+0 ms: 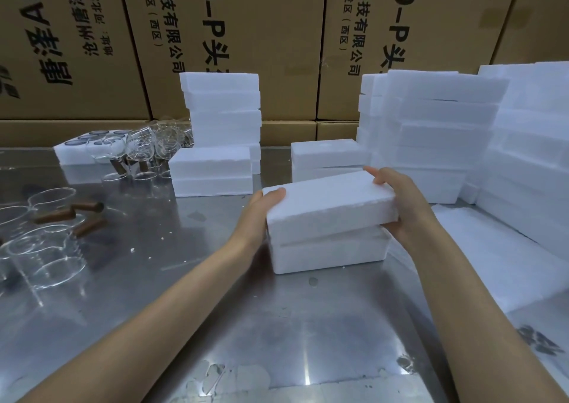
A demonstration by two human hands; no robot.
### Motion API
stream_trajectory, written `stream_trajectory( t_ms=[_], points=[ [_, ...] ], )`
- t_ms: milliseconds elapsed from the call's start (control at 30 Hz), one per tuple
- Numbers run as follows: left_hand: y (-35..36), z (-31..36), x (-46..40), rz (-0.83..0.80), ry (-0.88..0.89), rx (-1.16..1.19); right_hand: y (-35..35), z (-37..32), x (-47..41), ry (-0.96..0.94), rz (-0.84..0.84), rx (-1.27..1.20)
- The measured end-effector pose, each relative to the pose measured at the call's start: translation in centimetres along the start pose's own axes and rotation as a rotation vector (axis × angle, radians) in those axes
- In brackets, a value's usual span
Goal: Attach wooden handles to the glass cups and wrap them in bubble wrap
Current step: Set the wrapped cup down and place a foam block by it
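Sitting dead centre of the frame, a white foam lid is being held tilted over a matching foam base, which is resting on the shiny metal table. The lid's left end is being gripped by the left hand, thumb curled over the top edge, and its right end is being gripped by the right hand, fingers wrapped over the far upper corner and palm against the end face. The lid is sitting crooked, so a slice of the base's top is being left showing under it on the right. What's inside the base can't be made out.

The glass cups are nowhere near the hands, pretty much: one clear bunch is lying at the left edge of the frame, with brown wooden handles mixed in among them. A second cluster of cups is being kept further back, upper left of centre, beside a foam tray with dark round holes.

Closed foam boxes are stacked behind the hands in the middle, and a much bigger foam stack is filling the right side. Brown cardboard cartons with printed characters are lined up across the top of the frame.
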State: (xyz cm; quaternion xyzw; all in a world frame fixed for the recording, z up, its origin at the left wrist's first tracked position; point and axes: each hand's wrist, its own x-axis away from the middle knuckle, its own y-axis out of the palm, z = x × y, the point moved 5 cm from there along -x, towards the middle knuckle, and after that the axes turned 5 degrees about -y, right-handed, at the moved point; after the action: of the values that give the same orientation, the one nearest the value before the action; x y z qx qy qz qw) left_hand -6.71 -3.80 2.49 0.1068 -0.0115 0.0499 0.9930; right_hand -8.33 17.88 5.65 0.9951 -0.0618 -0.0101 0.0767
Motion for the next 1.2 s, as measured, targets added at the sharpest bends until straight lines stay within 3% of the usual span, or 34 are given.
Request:
stream_trajectory(
  t_ms=[400, 667, 800, 1000, 1200],
  points=[
    [0.3, -0.3, 0.1, -0.022, -0.028, -0.076, -0.8, 1.0, -1.0, 0.025, 0.040, 0.292],
    [0.6, -0.5, 0.5, 0.031, -0.100, 0.046, -0.4, 1.7, -0.5, 0.112, 0.005, 0.222],
    [0.6, -0.3, 1.1, 0.027, -0.150, -0.046, -0.5, 1.9, -0.6, 0.128, -0.010, 0.201],
    [-0.9, 0.6, 2.5, -0.162, -0.331, -0.378, -0.8, 2.1, -0.2, 0.141, -0.072, 0.104],
    [-0.3, 1.6, 2.9, -0.169, -0.375, -0.326, -0.4, 2.5, -0.4, 0.138, -0.083, -0.028]
  ],
)
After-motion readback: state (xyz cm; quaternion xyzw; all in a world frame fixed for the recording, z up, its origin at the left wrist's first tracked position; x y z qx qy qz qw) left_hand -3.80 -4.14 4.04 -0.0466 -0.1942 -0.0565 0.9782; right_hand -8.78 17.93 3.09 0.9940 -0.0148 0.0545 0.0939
